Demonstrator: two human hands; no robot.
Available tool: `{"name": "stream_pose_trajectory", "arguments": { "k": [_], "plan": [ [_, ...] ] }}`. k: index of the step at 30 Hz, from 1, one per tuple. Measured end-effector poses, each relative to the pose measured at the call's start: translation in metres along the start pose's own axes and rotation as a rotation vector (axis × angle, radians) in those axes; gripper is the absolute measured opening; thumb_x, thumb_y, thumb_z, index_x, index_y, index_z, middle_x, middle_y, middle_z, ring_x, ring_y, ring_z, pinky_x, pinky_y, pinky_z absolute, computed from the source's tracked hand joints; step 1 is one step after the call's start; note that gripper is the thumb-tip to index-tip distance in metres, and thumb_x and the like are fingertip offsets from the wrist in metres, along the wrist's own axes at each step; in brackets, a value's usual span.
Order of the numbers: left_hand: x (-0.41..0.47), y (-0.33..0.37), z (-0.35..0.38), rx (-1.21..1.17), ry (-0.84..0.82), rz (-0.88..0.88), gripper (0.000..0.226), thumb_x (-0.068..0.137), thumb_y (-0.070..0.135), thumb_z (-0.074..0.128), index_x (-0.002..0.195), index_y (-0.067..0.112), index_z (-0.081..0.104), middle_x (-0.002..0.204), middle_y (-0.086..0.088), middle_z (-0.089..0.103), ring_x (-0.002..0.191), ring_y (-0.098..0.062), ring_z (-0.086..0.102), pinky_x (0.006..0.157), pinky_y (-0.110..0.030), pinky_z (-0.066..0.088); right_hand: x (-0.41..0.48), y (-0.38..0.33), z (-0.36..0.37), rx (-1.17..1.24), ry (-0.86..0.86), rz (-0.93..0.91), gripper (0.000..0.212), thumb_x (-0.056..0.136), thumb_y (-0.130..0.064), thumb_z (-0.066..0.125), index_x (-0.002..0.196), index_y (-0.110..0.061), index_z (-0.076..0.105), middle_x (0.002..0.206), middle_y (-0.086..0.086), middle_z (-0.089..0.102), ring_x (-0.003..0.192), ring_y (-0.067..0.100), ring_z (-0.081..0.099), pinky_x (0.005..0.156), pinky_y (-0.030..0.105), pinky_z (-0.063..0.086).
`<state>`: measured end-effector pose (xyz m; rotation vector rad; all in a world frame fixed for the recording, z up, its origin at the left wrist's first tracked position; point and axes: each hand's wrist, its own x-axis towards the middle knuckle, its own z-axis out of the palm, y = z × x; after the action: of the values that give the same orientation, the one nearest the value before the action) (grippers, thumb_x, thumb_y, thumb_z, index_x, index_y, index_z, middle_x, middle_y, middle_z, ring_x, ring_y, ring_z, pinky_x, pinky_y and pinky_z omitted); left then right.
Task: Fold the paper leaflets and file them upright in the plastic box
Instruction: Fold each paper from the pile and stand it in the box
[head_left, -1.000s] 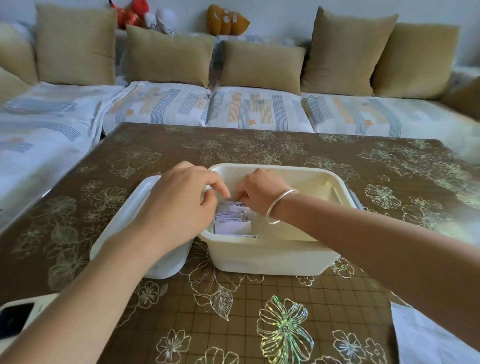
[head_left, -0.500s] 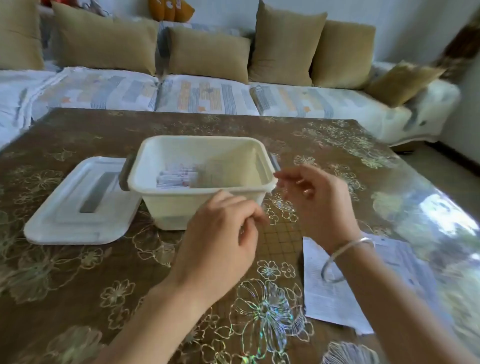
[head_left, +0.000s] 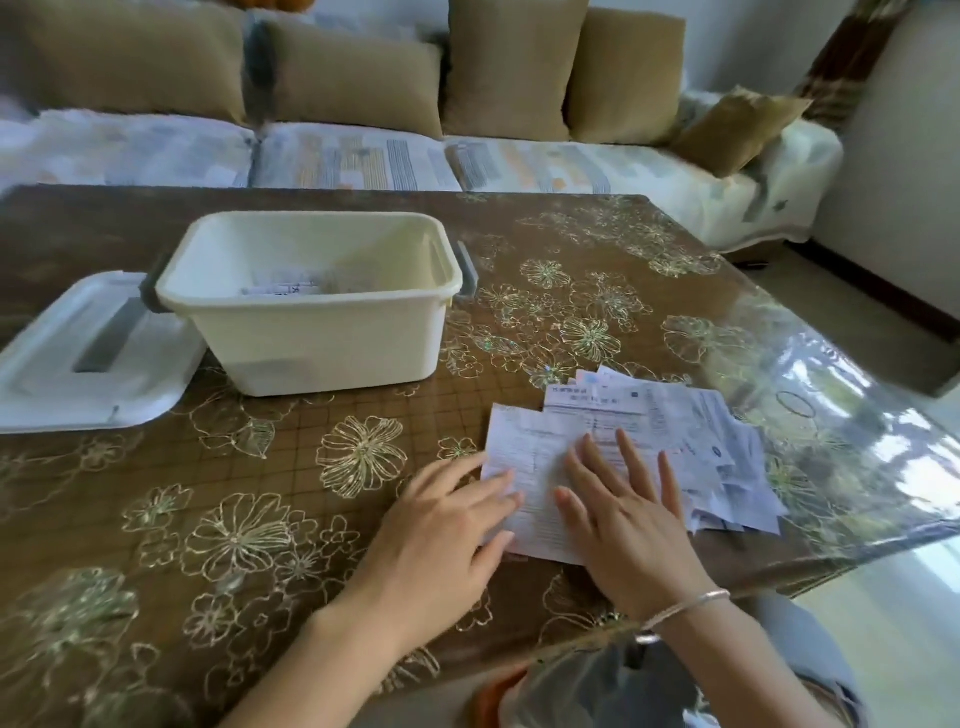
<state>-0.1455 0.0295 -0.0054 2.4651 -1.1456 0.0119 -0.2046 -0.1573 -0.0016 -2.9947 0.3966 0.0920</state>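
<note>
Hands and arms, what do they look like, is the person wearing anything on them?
The left hand is bare: no glove, ring or watch shows. The right hand is also ungloved, with a thin silver-coloured bangle round its wrist. The left forearm and right forearm show no sleeves as far as the frame reaches.

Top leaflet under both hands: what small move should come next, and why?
Probably lift the left edge of the top leaflet with the left hand and fold it over while the right hand pins it. The sheet lies flat, unfolded, on the pile; both hands rest open on it; the plastic box stands uncovered nearby.
</note>
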Motion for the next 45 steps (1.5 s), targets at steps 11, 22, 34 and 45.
{"name": "stream_pose_trajectory", "arguments": {
  "k": [11,22,34,45],
  "plan": [
    [-0.063,-0.044,-0.012,0.053,0.111,-0.147,0.040,0.095,0.038,0.045,0.133,0.034,0.057,0.140,0.018,0.050,0.134,-0.007,0.039,0.111,-0.033,0.032,0.038,-0.061,-0.022,0.447,0.070,0.100,0.030,0.089,-0.028,0.060,0.118,-0.019,0.063,0.094,-0.006,0.068,0.085,0.012,0.060,0.075,0.027,0.049],
    [-0.065,-0.046,-0.005,-0.053,0.215,-0.108,0.041,0.095,0.038,0.042,0.132,0.032,0.058,0.141,0.019,0.048,0.136,0.000,0.035,0.114,-0.031,0.031,0.056,-0.067,-0.029,0.858,-0.120,0.124,0.011,0.083,-0.020,0.071,0.086,-0.009,0.070,0.067,0.002,0.065,0.045,0.006,0.049,0.043,0.018,0.038],
    [-0.066,-0.065,-0.046,-0.301,0.558,-0.268,0.062,0.067,0.019,0.079,0.125,0.024,0.059,0.132,0.014,0.054,0.123,-0.003,0.048,0.104,-0.033,0.043,0.012,-0.085,-0.009,1.083,0.205,-0.522,0.025,0.082,0.006,0.064,0.091,-0.018,0.067,0.098,-0.011,0.073,0.091,0.003,0.068,0.074,0.014,0.052],
    [-0.093,-0.057,-0.024,-0.115,0.499,-0.173,0.012,0.080,0.030,0.068,0.085,0.025,0.077,0.083,0.022,0.066,0.088,-0.008,0.056,0.076,-0.037,0.050,-0.005,-0.057,0.021,0.647,0.220,-0.601,0.014,0.080,-0.024,0.070,0.092,-0.032,0.070,0.107,-0.020,0.066,0.113,-0.001,0.056,0.084,0.027,0.054]
  ]
}}
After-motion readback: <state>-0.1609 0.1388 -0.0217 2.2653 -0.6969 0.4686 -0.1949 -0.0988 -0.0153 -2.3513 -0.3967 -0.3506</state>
